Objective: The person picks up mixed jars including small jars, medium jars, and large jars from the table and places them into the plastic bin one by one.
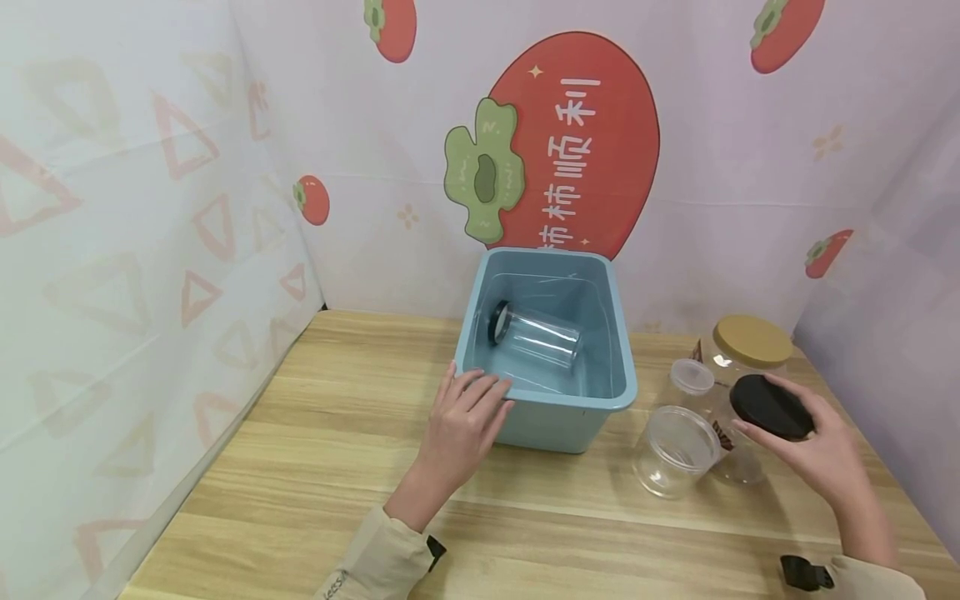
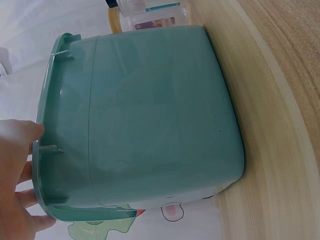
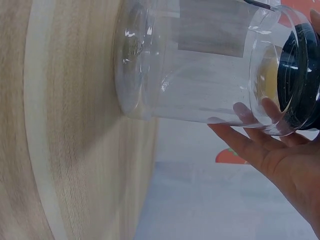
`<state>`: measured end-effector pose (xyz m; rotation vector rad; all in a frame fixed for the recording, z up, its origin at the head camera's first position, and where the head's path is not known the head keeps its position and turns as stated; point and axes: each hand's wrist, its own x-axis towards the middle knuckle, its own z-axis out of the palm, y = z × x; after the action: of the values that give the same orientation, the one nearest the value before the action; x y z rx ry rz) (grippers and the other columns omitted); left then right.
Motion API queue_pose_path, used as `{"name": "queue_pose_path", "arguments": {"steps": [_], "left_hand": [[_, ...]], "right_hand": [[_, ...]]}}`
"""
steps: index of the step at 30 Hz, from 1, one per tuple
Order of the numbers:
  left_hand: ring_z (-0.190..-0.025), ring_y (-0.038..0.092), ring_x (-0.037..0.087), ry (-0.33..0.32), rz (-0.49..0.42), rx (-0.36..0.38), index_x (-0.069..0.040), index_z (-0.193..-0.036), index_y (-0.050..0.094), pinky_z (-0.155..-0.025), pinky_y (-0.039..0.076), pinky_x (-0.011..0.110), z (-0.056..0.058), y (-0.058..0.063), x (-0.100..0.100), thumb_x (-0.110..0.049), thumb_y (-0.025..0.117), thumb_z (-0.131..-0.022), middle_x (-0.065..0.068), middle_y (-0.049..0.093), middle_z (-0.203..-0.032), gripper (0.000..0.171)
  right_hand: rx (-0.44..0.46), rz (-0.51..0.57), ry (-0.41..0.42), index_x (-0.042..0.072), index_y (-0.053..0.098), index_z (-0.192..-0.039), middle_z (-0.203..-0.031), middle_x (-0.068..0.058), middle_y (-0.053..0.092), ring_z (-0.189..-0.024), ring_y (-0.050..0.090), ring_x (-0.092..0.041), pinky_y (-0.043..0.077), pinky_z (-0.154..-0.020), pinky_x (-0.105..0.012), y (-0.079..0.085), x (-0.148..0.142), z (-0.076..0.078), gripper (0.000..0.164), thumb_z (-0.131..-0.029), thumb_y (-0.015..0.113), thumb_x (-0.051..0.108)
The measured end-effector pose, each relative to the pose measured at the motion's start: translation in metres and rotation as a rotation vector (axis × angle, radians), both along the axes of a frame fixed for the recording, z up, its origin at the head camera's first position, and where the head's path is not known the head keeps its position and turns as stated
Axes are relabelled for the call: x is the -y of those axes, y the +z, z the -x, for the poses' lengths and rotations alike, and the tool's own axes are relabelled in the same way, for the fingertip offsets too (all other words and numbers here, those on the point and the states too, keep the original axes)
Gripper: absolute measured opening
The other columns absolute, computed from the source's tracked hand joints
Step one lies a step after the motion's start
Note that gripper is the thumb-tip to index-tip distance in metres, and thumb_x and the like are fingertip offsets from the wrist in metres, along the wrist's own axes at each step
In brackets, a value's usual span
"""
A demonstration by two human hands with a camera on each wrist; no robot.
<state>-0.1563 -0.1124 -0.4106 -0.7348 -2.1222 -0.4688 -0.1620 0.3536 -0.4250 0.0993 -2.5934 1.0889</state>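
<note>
A light blue plastic tub [image 1: 555, 402] stands on the table, and my left hand [image 1: 465, 417] grips its near rim at the left corner. In the left wrist view the tub's outer wall [image 2: 150, 115] fills the middle, with fingers of the left hand [image 2: 17, 185] at its rim. Inside the tub lies a clear jar [image 1: 540, 337] with a black lid, on its side. My right hand [image 1: 828, 442] holds a large clear jar [image 3: 205, 75] round its black lid [image 1: 771, 407]; this jar is upright, its base on or close to the table.
Left of the held jar stand a short clear jar [image 1: 675, 454] and a small jar with a translucent lid [image 1: 692, 377]. A large jar with a tan lid [image 1: 752, 340] stands behind them. Printed cloth [image 1: 375, 250] hangs behind the wooden table [image 1: 337, 417] and at its sides.
</note>
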Motion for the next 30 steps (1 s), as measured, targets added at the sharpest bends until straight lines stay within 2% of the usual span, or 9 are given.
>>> {"name": "queue_pose_path", "arguments": {"steps": [3,8,10,12,18,20,26,27,30], "left_hand": [[-0.112,0.067,0.033,-0.001,-0.002,0.001,-0.008,-0.117,0.079,-0.110,0.046,0.068,0.000,-0.001,0.000,-0.013,0.083,-0.091,0.008,0.077,-0.110,0.027],[-0.112,0.068,0.033,-0.002,-0.007,-0.002,-0.008,-0.117,0.079,-0.110,0.046,0.068,0.001,-0.001,0.001,-0.013,0.083,-0.090,0.008,0.077,-0.110,0.028],[-0.112,0.068,0.034,-0.002,-0.008,-0.004,-0.008,-0.117,0.079,-0.110,0.046,0.068,0.001,-0.002,0.001,-0.013,0.082,-0.090,0.008,0.077,-0.110,0.027],[-0.112,0.068,0.034,-0.001,-0.008,-0.007,-0.008,-0.117,0.079,-0.110,0.046,0.068,0.001,-0.002,0.002,-0.014,0.082,-0.091,0.008,0.077,-0.110,0.027],[-0.113,0.068,0.033,-0.002,-0.007,0.003,-0.008,-0.118,0.078,-0.111,0.045,0.068,0.001,-0.002,0.003,-0.014,0.081,-0.092,0.008,0.077,-0.110,0.027],[-0.113,0.068,0.033,-0.004,-0.008,0.005,-0.007,-0.118,0.078,-0.111,0.045,0.068,0.001,-0.002,0.003,-0.014,0.081,-0.093,0.009,0.077,-0.110,0.027],[-0.112,0.068,0.034,-0.004,-0.014,-0.007,-0.007,-0.117,0.079,-0.109,0.047,0.068,0.001,-0.001,0.003,-0.014,0.082,-0.091,0.009,0.078,-0.110,0.027],[-0.112,0.068,0.035,-0.003,-0.011,-0.013,-0.007,-0.117,0.079,-0.109,0.047,0.068,0.001,-0.001,0.003,-0.015,0.082,-0.091,0.009,0.078,-0.109,0.027],[-0.110,0.069,0.034,-0.002,-0.001,-0.024,-0.007,-0.116,0.079,-0.107,0.049,0.067,0.002,-0.001,0.001,-0.016,0.083,-0.090,0.009,0.078,-0.109,0.027]], "right_hand": [[0.007,-0.007,0.004,0.021,0.046,-0.161,-0.159,-0.005,0.046,-0.109,0.034,0.020,0.033,-0.076,-0.003,0.000,-0.001,0.000,0.087,-0.086,0.090,0.021],[0.038,-0.010,0.005,0.022,0.043,-0.163,-0.159,-0.020,0.044,-0.105,0.034,0.019,0.035,-0.073,-0.003,0.002,-0.001,0.002,0.086,-0.089,0.087,0.024],[0.040,-0.006,0.001,0.022,0.044,-0.163,-0.157,-0.019,0.045,-0.105,0.035,0.018,0.036,-0.072,-0.004,0.003,-0.001,0.002,0.085,-0.090,0.087,0.024],[0.033,-0.004,-0.003,0.021,0.045,-0.162,-0.154,-0.013,0.048,-0.104,0.036,0.017,0.037,-0.072,-0.004,0.003,0.000,0.002,0.083,-0.089,0.087,0.024],[0.005,0.014,-0.008,0.020,0.048,-0.160,-0.144,0.021,0.048,-0.104,0.039,0.017,0.037,-0.073,-0.003,0.005,0.002,0.002,0.080,-0.089,0.087,0.023],[-0.007,0.015,-0.003,0.018,0.049,-0.159,-0.142,0.024,0.047,-0.105,0.039,0.017,0.036,-0.074,-0.003,0.006,0.003,0.001,0.080,-0.089,0.087,0.021],[-0.001,-0.047,-0.034,0.020,0.050,-0.159,-0.142,-0.012,0.053,-0.106,0.033,0.019,0.034,-0.073,-0.012,0.011,0.005,0.000,0.081,-0.088,0.088,0.027],[0.002,-0.057,-0.045,0.022,0.051,-0.158,-0.142,-0.014,0.053,-0.106,0.032,0.019,0.033,-0.073,-0.013,0.012,0.005,-0.001,0.081,-0.087,0.089,0.028],[0.001,-0.076,-0.071,0.026,0.052,-0.158,-0.142,-0.001,0.053,-0.108,0.033,0.020,0.032,-0.075,-0.014,0.014,0.004,-0.006,0.081,-0.086,0.090,0.031]]}}
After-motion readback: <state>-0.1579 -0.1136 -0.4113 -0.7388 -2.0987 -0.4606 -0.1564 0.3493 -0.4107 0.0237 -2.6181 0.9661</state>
